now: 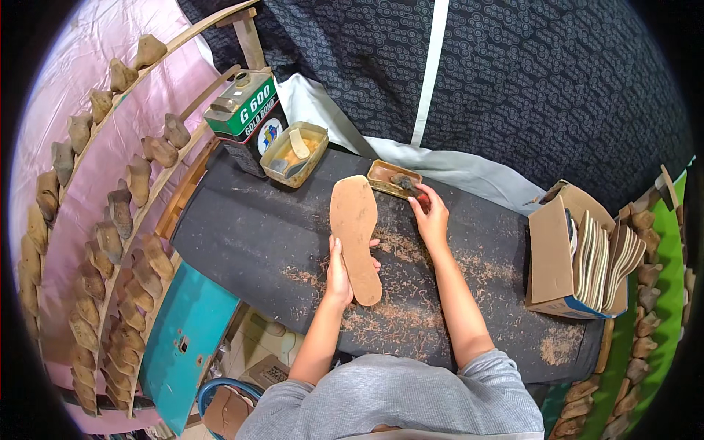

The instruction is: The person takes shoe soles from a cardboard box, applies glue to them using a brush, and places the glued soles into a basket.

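Can (246,110) & tub (276,171) sit up-left of sole (353,220). L hand (339,275) clamps sole's lower half over bench (242,213), thumb on top. Tray (379,176) is just right of sole's upper end; R hand (433,220) pinches dark tool (402,181), prob. brush, at it. Step, est.: loading tool. Next move likely needs tool brought to sole, L grip firm.

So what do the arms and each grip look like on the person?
The left arm and right arm are bare below short grey sleeves, part of a ribbed-looking grey shirt. The left grip and right grip are ungloved human hands. No watch, bracelet, cable or marking shows on either side.
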{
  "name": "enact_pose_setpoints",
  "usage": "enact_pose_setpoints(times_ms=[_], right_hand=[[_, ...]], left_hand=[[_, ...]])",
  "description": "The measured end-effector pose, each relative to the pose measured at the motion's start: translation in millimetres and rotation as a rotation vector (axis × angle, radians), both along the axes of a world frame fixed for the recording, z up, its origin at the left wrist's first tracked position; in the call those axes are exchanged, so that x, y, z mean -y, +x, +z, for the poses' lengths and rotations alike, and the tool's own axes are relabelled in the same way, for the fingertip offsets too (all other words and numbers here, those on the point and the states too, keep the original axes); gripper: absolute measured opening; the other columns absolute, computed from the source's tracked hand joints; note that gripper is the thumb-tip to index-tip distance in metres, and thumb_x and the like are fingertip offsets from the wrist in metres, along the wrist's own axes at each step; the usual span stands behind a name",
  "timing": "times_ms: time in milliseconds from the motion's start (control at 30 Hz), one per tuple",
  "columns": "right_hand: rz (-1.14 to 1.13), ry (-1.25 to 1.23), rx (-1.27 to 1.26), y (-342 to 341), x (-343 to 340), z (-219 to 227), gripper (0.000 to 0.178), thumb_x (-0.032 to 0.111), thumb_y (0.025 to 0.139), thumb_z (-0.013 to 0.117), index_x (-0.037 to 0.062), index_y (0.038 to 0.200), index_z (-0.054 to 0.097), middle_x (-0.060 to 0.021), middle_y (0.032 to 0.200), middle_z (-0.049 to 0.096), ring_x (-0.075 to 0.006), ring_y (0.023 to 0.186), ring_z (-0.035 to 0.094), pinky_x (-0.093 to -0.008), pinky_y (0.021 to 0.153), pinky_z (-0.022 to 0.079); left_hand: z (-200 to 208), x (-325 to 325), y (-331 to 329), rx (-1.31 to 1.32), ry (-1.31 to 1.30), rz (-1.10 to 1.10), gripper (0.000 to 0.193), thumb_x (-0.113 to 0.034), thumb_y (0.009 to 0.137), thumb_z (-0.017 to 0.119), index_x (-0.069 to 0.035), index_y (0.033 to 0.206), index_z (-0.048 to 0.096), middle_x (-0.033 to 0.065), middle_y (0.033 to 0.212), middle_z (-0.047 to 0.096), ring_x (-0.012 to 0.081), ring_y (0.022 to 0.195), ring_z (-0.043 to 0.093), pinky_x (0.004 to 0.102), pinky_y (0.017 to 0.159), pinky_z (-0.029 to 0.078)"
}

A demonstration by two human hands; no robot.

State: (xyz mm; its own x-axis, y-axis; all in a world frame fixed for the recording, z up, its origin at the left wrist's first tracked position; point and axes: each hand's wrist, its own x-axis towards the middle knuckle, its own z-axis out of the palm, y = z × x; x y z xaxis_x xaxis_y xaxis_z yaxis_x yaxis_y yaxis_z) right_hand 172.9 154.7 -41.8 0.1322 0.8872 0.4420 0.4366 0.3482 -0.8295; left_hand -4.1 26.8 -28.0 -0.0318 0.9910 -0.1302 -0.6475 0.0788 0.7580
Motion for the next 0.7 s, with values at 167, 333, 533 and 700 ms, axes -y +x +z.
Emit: enact_pose_setpoints(times_ms=[167,333,533,700], right_hand=[[0.074,0.143,0.183,-4,-13,13,0.025,0.002,0.078,0.068,0.005,0.102,0.063,-0.0132,0.083,0.064,-0.0229,0.073,0.065,-0.0307,0.067,0.051],[0.039,0.195,0.144,-3,-4,19,0.026,-0.003,0.077,0.066,0.0044,0.102,0.063,-0.0144,0.083,0.065,-0.0234,0.075,0.066,-0.0304,0.067,0.052],[0.039,0.411,-0.016,-5,37,67,0.035,-0.009,0.072,0.066,0.0063,0.104,0.065,-0.0126,0.09,0.068,-0.0206,0.08,0.068,-0.0299,0.069,0.052],[0.208,0.601,0.16,-18,75,113,0.044,-0.01,0.062,0.067,0.005,0.104,0.065,-0.0104,0.088,0.067,-0.0254,0.077,0.066,-0.0324,0.068,0.053]], left_hand=[[0,1,-2,0.054,0.053,-0.054,0.056,-0.052,0.097,0.018,-0.011,0.133,0.031,0.0214,0.108,0.06,0.0231,0.065,0.063,0.0353,0.057,0.055],[14,6,-1,-0.016,0.114,-0.011,0.058,-0.052,0.097,0.014,-0.01,0.132,0.033,0.0203,0.109,0.06,0.0237,0.066,0.063,0.0349,0.057,0.054],[23,7,2,-0.05,0.142,0.041,0.057,-0.052,0.097,0.011,-0.01,0.13,0.032,0.0207,0.107,0.06,0.0235,0.065,0.062,0.0347,0.058,0.053],[24,7,5,-0.079,0.23,-0.015,0.057,-0.052,0.097,0.009,-0.011,0.129,0.031,0.0203,0.109,0.058,0.0239,0.069,0.062,0.0346,0.059,0.053]])
